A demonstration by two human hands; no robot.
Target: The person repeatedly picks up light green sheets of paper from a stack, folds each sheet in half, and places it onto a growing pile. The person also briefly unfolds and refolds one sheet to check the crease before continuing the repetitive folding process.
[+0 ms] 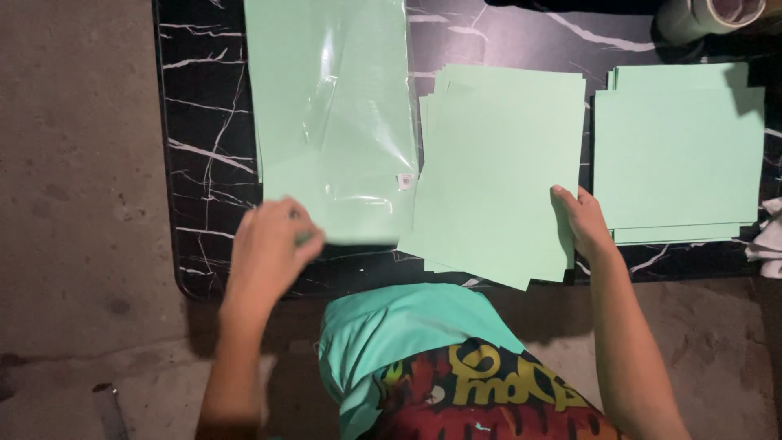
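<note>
Three lots of pale green paper lie on a black marble-patterned table (204, 163). At the left is a pack of green sheets in clear plastic wrap (334, 114); my left hand (269, 248) pinches its near corner. In the middle a loosely fanned stack of green sheets (497, 171) overhangs the table's near edge, and my right hand (582, 220) grips its right edge with the thumb on top. A neater stack of green sheets (676, 155) lies at the right, touched by neither hand.
A roll of tape (717, 12) stands at the table's far right corner. Crumpled white paper (770, 236) lies at the right edge. Grey concrete floor (73, 179) surrounds the table. My turquoise shirt (407, 334) is below the table's near edge.
</note>
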